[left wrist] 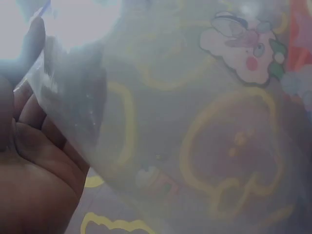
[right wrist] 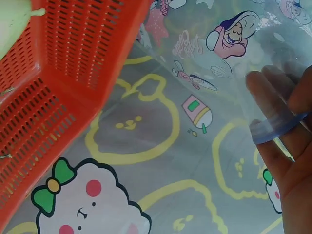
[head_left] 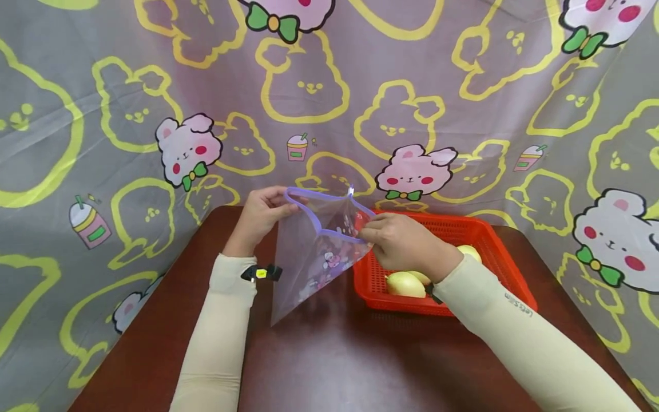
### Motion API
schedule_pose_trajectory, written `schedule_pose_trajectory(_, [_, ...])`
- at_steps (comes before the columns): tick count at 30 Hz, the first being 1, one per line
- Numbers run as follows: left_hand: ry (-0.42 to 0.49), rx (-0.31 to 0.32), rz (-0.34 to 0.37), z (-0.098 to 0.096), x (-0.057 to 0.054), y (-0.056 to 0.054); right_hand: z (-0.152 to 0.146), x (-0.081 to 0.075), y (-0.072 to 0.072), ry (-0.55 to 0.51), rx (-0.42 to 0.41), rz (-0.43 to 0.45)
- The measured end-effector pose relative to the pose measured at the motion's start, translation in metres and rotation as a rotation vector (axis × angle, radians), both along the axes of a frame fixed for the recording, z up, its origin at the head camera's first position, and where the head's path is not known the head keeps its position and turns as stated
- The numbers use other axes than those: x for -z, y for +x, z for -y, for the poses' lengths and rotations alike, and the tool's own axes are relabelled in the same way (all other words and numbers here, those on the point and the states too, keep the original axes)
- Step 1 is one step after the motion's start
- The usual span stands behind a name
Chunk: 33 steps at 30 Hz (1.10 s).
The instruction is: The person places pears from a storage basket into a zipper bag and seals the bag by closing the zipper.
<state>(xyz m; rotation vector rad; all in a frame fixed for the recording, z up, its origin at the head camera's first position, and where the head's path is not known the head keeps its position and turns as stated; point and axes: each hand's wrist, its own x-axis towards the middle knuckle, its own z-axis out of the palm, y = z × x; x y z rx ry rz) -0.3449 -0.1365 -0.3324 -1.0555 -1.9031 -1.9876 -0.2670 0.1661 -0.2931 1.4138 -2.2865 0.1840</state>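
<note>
One translucent printed pouch (head_left: 314, 257) with purple trim (head_left: 337, 234) and a small white slider (head_left: 350, 191): hanging in the air between two hands over the table (head_left: 329, 366), mouth standing apart, one corner pointing down. One left hand (head_left: 259, 214): pinching the pouch's left edge between thumb and fingers. One right hand (head_left: 393, 237): pinching the opposite edge, some fingers showing through the film in the right wrist view; I am not managing to tell how every finger is lying. I am judging that the opposed grips are there to stretch the mouth, since such limp film would probably be folding together under a single hold. One red basket (head_left: 369, 280), slotted: sitting on the table to the right, partly hidden by the right hand and sleeved forearm (head_left: 520, 320). Pale fruit (head_left: 407, 284), several pieces: lying inside, the raised walls presumably stopping any from rolling away. One patterned curtain (head_left: 311, 68): hanging behind.
</note>
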Motion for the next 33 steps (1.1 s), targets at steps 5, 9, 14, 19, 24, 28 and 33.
schedule_pose_trajectory(5, [0.021, 0.011, 0.023, -0.003, 0.014, 0.003, -0.008, 0.007, -0.001, -0.003, 0.002, 0.045])
schedule_pose_trajectory(9, [0.026, 0.010, 0.042, -0.004, 0.019, 0.009, -0.013, 0.012, -0.003, -0.015, -0.026, 0.029])
schedule_pose_trajectory(14, [-0.009, -0.016, 0.023, -0.004, 0.013, 0.010, -0.021, 0.011, -0.007, -0.071, -0.063, 0.012])
schedule_pose_trajectory(19, [-0.008, -0.019, 0.012, -0.002, 0.012, 0.009, -0.034, 0.014, -0.015, -0.126, -0.081, 0.039])
schedule_pose_trajectory(24, [-0.006, -0.039, -0.003, -0.006, 0.014, 0.008, -0.051, 0.018, -0.021, -0.152, -0.069, 0.017])
schedule_pose_trajectory(28, [-0.038, -0.046, -0.011, -0.014, 0.016, 0.009, -0.063, 0.024, -0.025, -0.093, -0.031, 0.033])
schedule_pose_trajectory(33, [-0.055, 0.015, -0.027, -0.019, 0.017, 0.011, -0.072, 0.036, -0.030, 0.054, -0.004, 0.071])
